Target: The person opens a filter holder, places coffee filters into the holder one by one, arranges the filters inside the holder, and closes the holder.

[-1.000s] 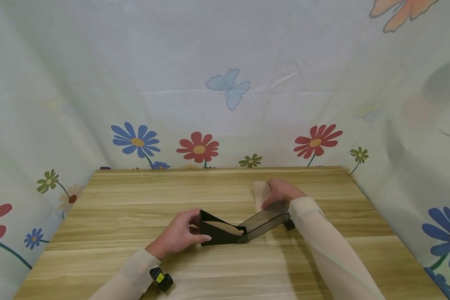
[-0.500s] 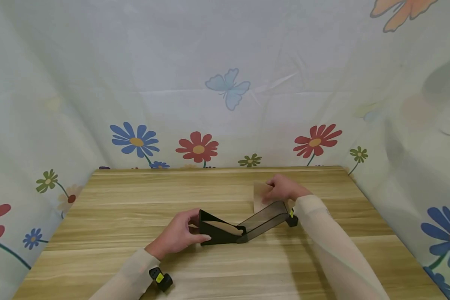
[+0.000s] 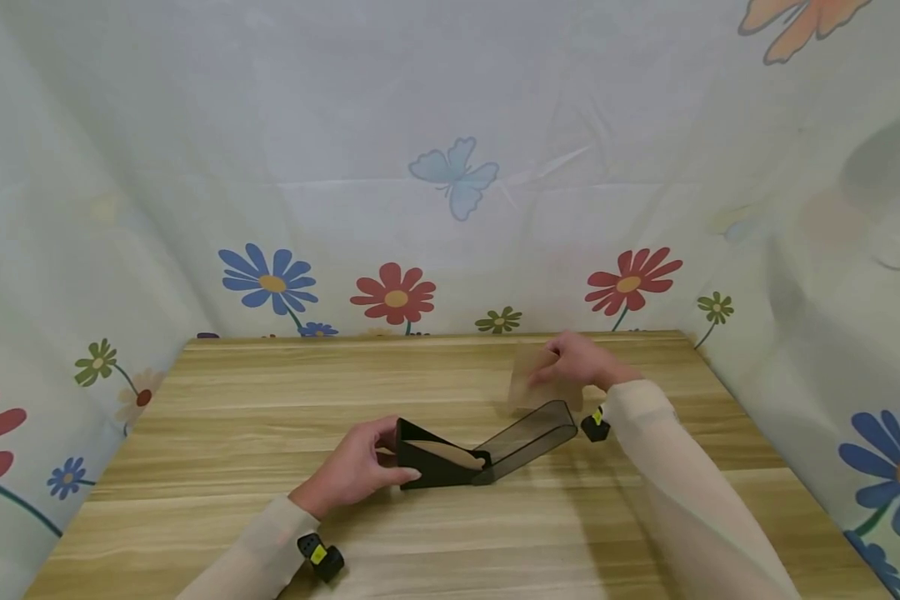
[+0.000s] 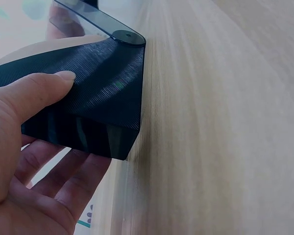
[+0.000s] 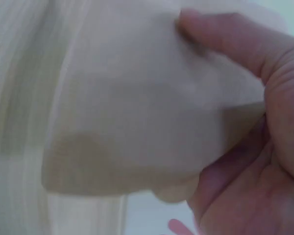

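A black wedge-shaped box (image 3: 437, 476) with a smoky see-through hinged lid (image 3: 531, 442) stands on the table, its lid swung out to the right. Inside the box lie beige coffee filters (image 3: 444, 452). My left hand (image 3: 356, 468) grips the box's left end; in the left wrist view the thumb (image 4: 44, 93) presses one side and the fingers reach round behind. Beyond the lid, my right hand (image 3: 583, 363) pinches a beige paper coffee filter (image 5: 122, 112) between thumb and fingers. This filter hangs above the table, slightly blurred. Some right fingers are hidden behind it.
The wood-grain table (image 3: 307, 383) runs back to a white curtain (image 3: 330, 125) printed with flowers and butterflies, which also closes off both sides. A small black wrist device (image 3: 321, 557) hangs at the left sleeve, and another wrist device (image 3: 596, 424) at the right.
My right hand has moved away and to the right, carrying the coffee filter up and clear of the lid. The left hand and the box stay in place.
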`<action>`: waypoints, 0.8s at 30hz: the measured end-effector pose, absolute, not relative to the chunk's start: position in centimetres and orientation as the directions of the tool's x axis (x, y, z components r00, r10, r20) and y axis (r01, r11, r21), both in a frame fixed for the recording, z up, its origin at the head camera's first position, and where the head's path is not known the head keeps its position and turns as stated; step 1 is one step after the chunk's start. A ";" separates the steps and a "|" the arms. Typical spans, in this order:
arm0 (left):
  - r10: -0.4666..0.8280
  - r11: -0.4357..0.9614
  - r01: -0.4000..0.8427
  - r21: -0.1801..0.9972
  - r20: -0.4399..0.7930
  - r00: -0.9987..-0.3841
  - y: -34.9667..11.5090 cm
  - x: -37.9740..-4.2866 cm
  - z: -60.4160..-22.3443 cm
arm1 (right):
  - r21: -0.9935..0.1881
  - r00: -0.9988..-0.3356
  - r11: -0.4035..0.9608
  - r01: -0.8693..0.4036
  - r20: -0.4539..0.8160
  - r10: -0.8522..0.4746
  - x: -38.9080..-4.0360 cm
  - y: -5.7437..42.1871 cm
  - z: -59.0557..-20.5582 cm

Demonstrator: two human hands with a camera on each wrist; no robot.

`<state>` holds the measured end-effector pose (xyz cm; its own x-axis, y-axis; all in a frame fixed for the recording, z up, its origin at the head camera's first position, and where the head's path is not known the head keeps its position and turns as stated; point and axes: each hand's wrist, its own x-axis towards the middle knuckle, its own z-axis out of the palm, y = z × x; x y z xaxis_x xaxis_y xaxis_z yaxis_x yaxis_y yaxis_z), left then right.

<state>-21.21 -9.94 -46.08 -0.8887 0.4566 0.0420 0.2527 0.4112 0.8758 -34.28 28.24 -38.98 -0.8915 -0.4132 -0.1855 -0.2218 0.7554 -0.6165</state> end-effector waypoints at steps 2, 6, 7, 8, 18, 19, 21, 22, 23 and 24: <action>0.456 0.413 0.253 0.875 0.041 -0.889 -10.0 -21.2 -46.1 | -0.611 -0.892 0.757 -0.231 -0.179 -0.416 -34.1 28.2 -38.5; 0.459 0.412 0.250 0.876 0.037 -0.888 -10.0 -21.2 -46.1 | -0.611 -0.898 0.757 -0.233 -0.163 -0.408 -33.8 28.2 -37.6; 0.460 0.411 0.250 0.877 0.037 -0.887 -10.0 -21.2 -46.0 | -0.613 -0.899 0.754 -0.235 -0.158 -0.409 -33.7 28.2 -37.4; 0.461 0.408 0.250 0.878 0.038 -0.887 -10.0 -21.2 -46.0 | -0.613 -0.900 0.753 -0.239 -0.150 -0.408 -33.6 28.2 -37.1; 0.458 0.399 0.244 0.884 0.039 -0.888 -10.0 -21.2 -46.0 | -0.628 -0.902 0.726 -0.281 -0.085 -0.423 -32.5 27.9 -34.7; 0.458 0.399 0.244 0.884 0.038 -0.888 -9.9 -21.2 -46.0 | -0.630 -0.901 0.725 -0.280 -0.089 -0.425 -32.4 27.9 -34.5; 0.458 0.400 0.244 0.884 0.038 -0.888 -9.9 -21.2 -46.0 | -0.631 -0.898 0.724 -0.281 -0.093 -0.429 -32.1 27.8 -34.1; 0.458 0.400 0.245 0.883 0.039 -0.888 -9.9 -21.2 -46.0 | -0.631 -0.897 0.722 -0.282 -0.094 -0.433 -32.0 27.7 -33.8; 0.458 0.401 0.244 0.883 0.037 -0.888 -9.9 -21.2 -46.0 | -0.629 -0.895 0.723 -0.286 -0.093 -0.435 -31.8 27.6 -33.6; 0.458 0.402 0.244 0.882 0.036 -0.888 -9.9 -21.2 -46.0 | -0.627 -0.893 0.722 -0.293 -0.089 -0.440 -31.7 27.5 -33.4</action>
